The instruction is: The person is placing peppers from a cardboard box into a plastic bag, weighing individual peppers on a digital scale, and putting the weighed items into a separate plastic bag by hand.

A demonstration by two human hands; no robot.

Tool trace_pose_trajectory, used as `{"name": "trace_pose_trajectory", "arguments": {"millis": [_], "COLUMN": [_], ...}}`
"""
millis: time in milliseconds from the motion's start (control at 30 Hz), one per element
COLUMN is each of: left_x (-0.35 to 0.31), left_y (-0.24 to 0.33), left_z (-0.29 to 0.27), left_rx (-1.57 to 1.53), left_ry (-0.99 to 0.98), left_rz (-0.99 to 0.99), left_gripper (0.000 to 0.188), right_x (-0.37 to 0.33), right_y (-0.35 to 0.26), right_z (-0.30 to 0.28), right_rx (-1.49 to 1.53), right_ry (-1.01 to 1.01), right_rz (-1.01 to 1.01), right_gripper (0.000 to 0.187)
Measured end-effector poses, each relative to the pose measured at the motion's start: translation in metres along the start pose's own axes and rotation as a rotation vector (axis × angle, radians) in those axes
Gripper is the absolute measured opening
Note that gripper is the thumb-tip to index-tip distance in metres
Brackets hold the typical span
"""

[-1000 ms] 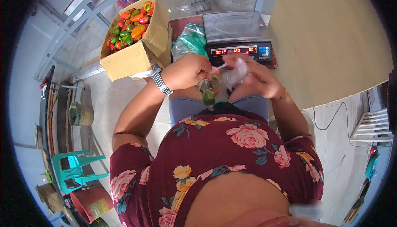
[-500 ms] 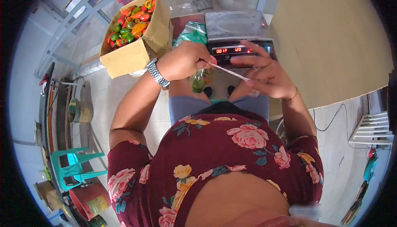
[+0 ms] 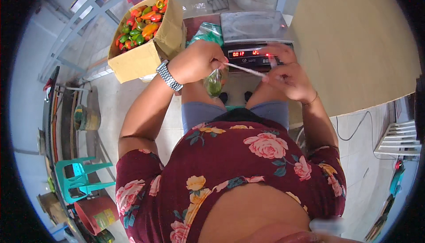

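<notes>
We note an open brown cardboard box (image 3: 133,59) of red, orange and green peppers (image 3: 141,26) beside a grey digital weighing scale (image 3: 254,28). A teal plastic chair (image 3: 79,181) stands lower left.

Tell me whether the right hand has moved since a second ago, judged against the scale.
Yes. The right hand has drawn out to the person's right, away from the left hand, stretching a thin strip taut in front of the scale.

A small clear plastic bag (image 3: 214,84) of green peppers hung upright, its neck stretched rightward into a thin strand (image 3: 245,69).
</notes>
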State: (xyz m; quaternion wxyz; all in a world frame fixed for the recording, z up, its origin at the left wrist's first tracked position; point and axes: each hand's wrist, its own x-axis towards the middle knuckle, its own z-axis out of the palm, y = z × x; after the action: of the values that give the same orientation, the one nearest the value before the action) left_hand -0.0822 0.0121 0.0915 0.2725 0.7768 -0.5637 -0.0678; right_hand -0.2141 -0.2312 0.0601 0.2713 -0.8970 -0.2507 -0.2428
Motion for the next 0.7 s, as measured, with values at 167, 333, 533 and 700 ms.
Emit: {"name": "trace_pose_trajectory", "arguments": {"millis": [167,333,533,700], "left_x": [0.001,-0.001,0.004,0.039], "left_y": [-0.003,-0.004,0.019,0.037], "left_z": [0.005,0.000,-0.012,-0.026], "left_rx": [0.090,0.101,-0.085,-0.152], "left_ry": [-0.040,-0.044,0.034,-0.020], "left_rz": [0.053,0.062,0.105,0.252], "left_gripper": [0.010,0.012,0.013,0.016], "right_x": [0.011,0.018,0.004,0.013], "right_y": [-0.011,-0.004,0.023,0.063], "right_z": [0.014,0.011,-0.001,0.026], "right_rx": [0.705,-0.449,-0.296,0.549], "right_ry": [-0.095,0.119,0.032,0.081], "right_rz": [-0.091,-0.037,0.052,0.079], "right_gripper": [0.023,0.019,0.016,0.016]}}
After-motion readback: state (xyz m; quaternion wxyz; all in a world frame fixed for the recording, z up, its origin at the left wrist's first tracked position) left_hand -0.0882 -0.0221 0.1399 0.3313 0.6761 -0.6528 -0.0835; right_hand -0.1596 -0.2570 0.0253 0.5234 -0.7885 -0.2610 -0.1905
